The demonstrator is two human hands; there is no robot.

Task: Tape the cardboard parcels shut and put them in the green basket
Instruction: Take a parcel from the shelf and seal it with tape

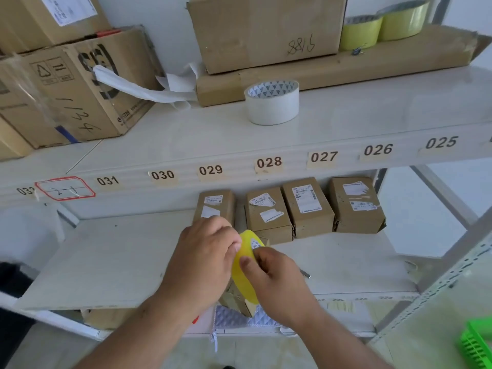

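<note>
Taping step in hand, early by the look of it. Left hand (206, 255) curled around the yellow tape roll (246, 270), fingertips on its upper rim; right hand (274, 278) pinching at the roll's face, thumb pressed on the yellow band, probably hunting for the loose end or starting to peel it. Roll held on edge, just above a small cardboard parcel (239, 299) mostly hidden under both hands at the front of the lower shelf (106, 262). Cannot tell whether any tape already on that parcel. Four more parcels (308, 209) standing in a row at the back of the same shelf, labels on top, touching or nearly so; seams not readable from here. Short metal object (305, 273) lying on the shelf just right of the right hand, possibly a cutter. White tape roll (271, 102) on the upper shelf, two more yellow-green rolls (383, 27) farther back on a long flat box, none in use. Green basket (476, 344) only partly in view, bottom right, well apart from the hands, low beside the shelving. Next move, as judged: free the tape end, stick it down on the parcel's flap seam, pull the roll across while holding the parcel steady. Risk: tape folding onto itself, or parcel sliding off the shelf edge.
</note>
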